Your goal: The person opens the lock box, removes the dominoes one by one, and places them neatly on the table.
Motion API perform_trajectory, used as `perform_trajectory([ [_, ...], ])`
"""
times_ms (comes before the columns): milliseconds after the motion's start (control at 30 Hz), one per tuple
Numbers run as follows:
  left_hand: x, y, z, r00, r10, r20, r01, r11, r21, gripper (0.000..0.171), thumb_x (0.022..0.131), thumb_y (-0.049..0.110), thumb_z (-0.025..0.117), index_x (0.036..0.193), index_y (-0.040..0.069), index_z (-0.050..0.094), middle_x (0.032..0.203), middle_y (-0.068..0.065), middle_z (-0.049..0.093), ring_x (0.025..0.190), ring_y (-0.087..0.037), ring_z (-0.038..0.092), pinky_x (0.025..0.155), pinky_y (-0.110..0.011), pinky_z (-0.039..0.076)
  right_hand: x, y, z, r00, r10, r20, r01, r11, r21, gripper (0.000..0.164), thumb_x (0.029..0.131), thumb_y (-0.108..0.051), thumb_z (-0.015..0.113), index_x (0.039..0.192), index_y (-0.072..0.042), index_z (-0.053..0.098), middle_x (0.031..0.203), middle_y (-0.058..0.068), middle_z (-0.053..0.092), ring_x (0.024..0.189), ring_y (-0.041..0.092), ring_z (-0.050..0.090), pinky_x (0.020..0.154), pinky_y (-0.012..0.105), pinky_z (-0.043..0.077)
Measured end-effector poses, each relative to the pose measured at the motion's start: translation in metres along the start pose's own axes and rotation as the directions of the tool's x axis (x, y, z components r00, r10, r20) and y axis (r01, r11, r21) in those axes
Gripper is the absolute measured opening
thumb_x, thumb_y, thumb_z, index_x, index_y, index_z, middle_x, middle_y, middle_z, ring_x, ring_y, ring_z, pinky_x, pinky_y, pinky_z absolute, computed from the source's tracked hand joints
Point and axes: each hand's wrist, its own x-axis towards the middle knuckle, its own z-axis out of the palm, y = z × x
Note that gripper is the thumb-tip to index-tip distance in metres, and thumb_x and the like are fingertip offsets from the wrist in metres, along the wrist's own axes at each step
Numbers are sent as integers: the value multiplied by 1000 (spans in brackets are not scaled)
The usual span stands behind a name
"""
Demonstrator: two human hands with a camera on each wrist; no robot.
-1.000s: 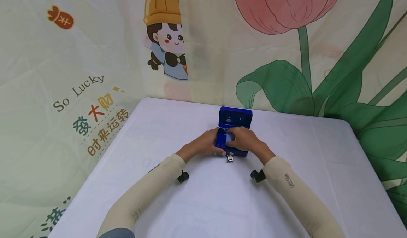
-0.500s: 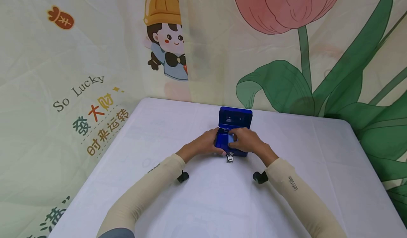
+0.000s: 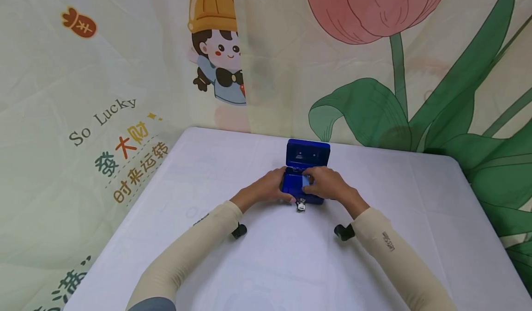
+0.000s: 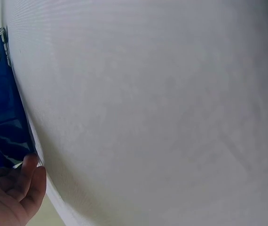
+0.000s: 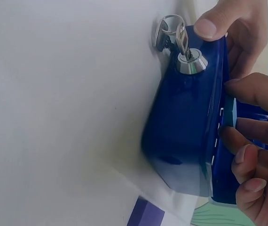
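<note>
A blue metal cash box (image 3: pixel 293 189) stands on the white table with its lid (image 3: pixel 308 153) raised. Keys (image 5: pixel 163 36) hang from the lock (image 5: pixel 192 63) on its front. My left hand (image 3: pixel 270 186) grips the box's left side, thumb over the front rim near the lock, the other fingers (image 4: pixel 28 183) against its side. Inside the box, my right hand (image 3: pixel 328 183) pinches a flat light-blue piece (image 3: pixel 305 180) between thumb and fingers, towards the right side. Only the edge of that piece shows in the right wrist view, so its kind is unclear.
The white-covered table (image 3: pixel 266 265) spreads around the box. Behind it hangs a printed curtain (image 3: pixel 274 70). A purple block shape (image 5: pixel 145 214) appears low in the right wrist view. Small black cameras (image 3: pixel 344 232) hang under both wrists.
My right hand has slid to the right inside the box with the light-blue piece, exposing more of the box floor. My left hand and the cash box stay where they were.
</note>
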Motion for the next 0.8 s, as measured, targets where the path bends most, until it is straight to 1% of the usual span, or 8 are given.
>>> perform_trajectory([
  [300, 1, -1, 0, 1000, 20, -10, -20, 1000, -3, 108, 75, 49, 87, 156, 9, 29, 144, -13, 54, 130, -28, 53, 113, -45, 41, -6, 4, -6, 999, 33, 19, -34, 999, 21, 55, 89, -32, 77, 135, -6, 62, 93, 4, 65, 81, 20, 59, 70, 33, 52],
  [433, 1, 0, 0, 1000, 14, -10, -14, 1000, -5, 108, 75, 50, 86, 157, 11, 28, 145, -13, 54, 130, -27, 52, 113, -46, 41, -8, 5, -9, 999, 46, 28, -47, 999, 24, 53, 89, -31, 77, 135, -7, 63, 87, 3, 63, 77, 19, 58, 64, 30, 49],
  [500, 1, 0, 0, 1000, 7, -6, -7, 1000, -7, 108, 75, 50, 86, 157, 11, 27, 145, -12, 53, 130, -27, 52, 113, -46, 40, -9, 6, -10, 998, 50, 28, -51, 999, 19, 53, 89, -31, 77, 134, -7, 63, 85, 3, 62, 77, 19, 58, 63, 30, 48],
  [600, 1, -1, 1, 1000, -3, -1, 3, 1000, -9, 108, 76, 50, 86, 158, 12, 26, 146, -12, 52, 132, -27, 51, 114, -47, 40, -10, 8, -11, 997, 66, 30, -67, 998, 6, 52, 89, -31, 76, 133, -7, 63, 87, 3, 63, 78, 19, 58, 65, 30, 49],
  [800, 2, -2, 1, 1000, -6, -1, 6, 1000, -3, 108, 76, 50, 85, 158, 11, 26, 147, -13, 52, 133, -27, 51, 114, -46, 39, -13, 13, -12, 996, 88, 28, -88, 996, 3, 54, 88, -33, 77, 134, -7, 62, 99, 6, 66, 81, 19, 62, 65, 30, 54],
])
